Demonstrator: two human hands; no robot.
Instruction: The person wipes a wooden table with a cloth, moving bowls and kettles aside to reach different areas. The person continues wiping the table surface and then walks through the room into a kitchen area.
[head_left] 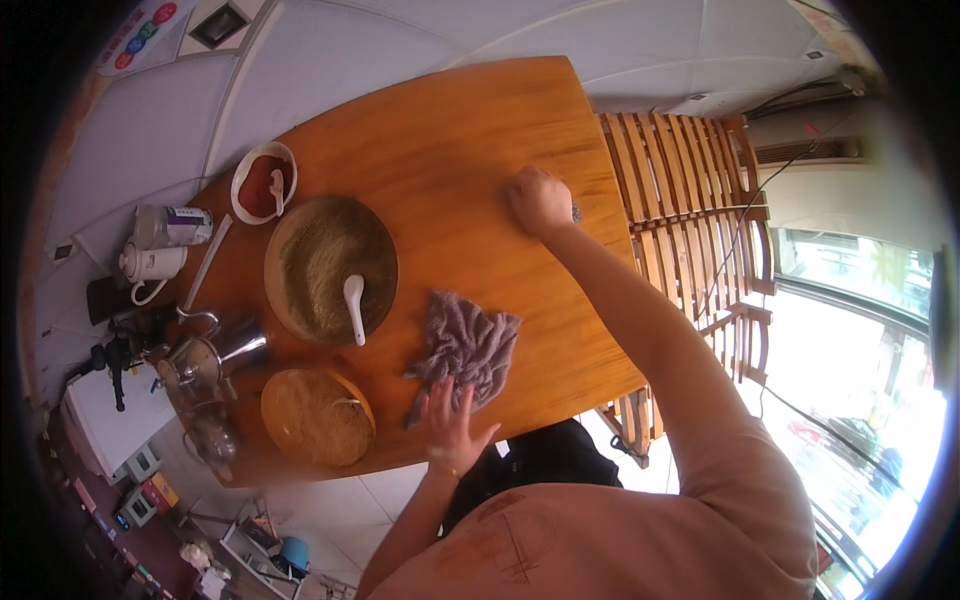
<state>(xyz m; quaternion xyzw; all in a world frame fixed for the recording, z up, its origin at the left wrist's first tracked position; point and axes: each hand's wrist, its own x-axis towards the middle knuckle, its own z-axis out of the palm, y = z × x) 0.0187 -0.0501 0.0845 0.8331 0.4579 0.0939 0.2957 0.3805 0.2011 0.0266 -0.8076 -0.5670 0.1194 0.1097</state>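
Note:
A crumpled purple-grey cloth lies on the wooden table close to its near edge. Over the cloth's lower edge are the spread fingers of my left hand; whether they press on it I cannot tell. My right arm reaches out across the right part of the table. At its end my right hand is closed in a fist on the tabletop. A small dark grey bit shows beside the fist, too little of it to name.
Left of the cloth stand a large bowl of tan powder with a white spoon and a round container of light-brown powder. Beyond are a bowl of red powder, a white teapot and metal pots. A slatted wooden bench adjoins the right side.

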